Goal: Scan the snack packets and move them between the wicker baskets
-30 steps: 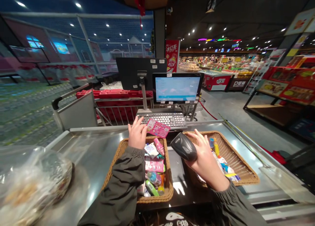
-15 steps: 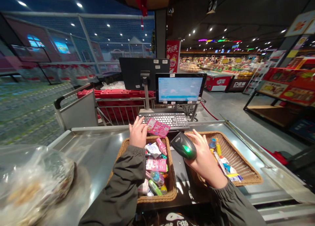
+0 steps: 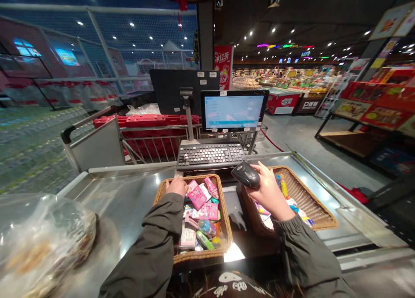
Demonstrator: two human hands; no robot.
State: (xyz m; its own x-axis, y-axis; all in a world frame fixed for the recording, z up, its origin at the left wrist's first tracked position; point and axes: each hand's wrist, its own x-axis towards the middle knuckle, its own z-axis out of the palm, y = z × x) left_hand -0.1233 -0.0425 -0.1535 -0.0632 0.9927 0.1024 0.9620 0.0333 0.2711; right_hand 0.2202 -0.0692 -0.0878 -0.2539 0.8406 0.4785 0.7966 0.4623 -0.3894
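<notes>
On the counter [image 3: 126,190], goods [image 3: 207,211] lie in both baskets [image 3: 316,207] beneath my fingers [image 3: 262,171], right hand [image 3: 268,192] wrapping a scanner [image 3: 245,175], left hand [image 3: 177,187]'s hold unclear from here.

The person is working at a shop's checkout. A screen [image 3: 234,111] and a keyboard [image 3: 212,155] are standing at a metal counter [image 3: 116,185], a scanner [image 3: 245,176] is sitting in the right hand [image 3: 270,192], and small packaged goods [image 3: 205,211] are filling a basket [image 3: 228,229]. Beyond, a dark stand [image 3: 308,103] is carrying a promotion sign, a rack [image 3: 343,139] is displaying red boxes [image 3: 384,116], and coloured lights [image 3: 287,46] are glowing over heaped displays.
</notes>
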